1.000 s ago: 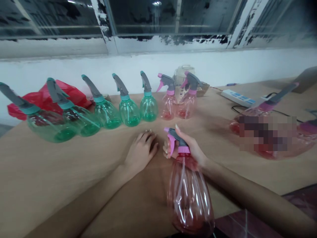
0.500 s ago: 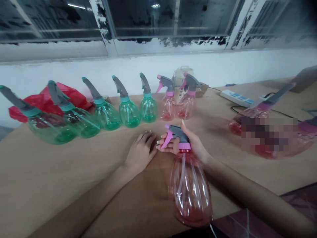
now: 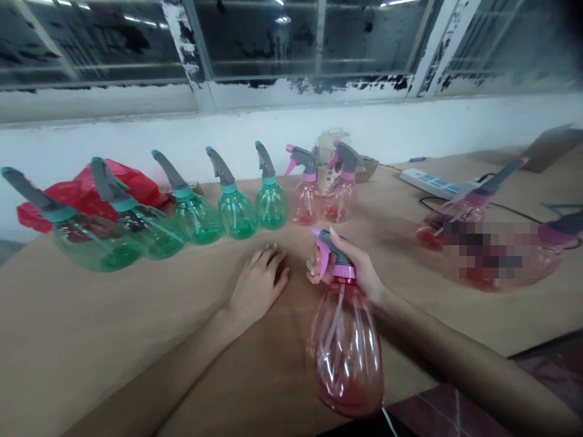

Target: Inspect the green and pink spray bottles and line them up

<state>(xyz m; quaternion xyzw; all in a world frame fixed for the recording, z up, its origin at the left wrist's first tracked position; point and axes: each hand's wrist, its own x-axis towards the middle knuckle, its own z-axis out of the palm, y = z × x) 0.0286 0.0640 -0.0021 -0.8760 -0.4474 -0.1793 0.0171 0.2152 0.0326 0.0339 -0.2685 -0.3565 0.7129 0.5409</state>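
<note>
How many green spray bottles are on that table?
5, in a row, left to right: leftmost bottle and second before the crumpled red plastic, third, fourth, and fifth beside a pink spray bottle.

Light is dim (glare streaks the window (image 3: pixel 255 45)) and the edges look stretched.

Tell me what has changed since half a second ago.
The right hand has curled its fingers back in, and the pink trigger of the held red bottle has moved inward. Nothing was let go. The left hand still rests on the table, and the green bottles stay in their row.
</note>
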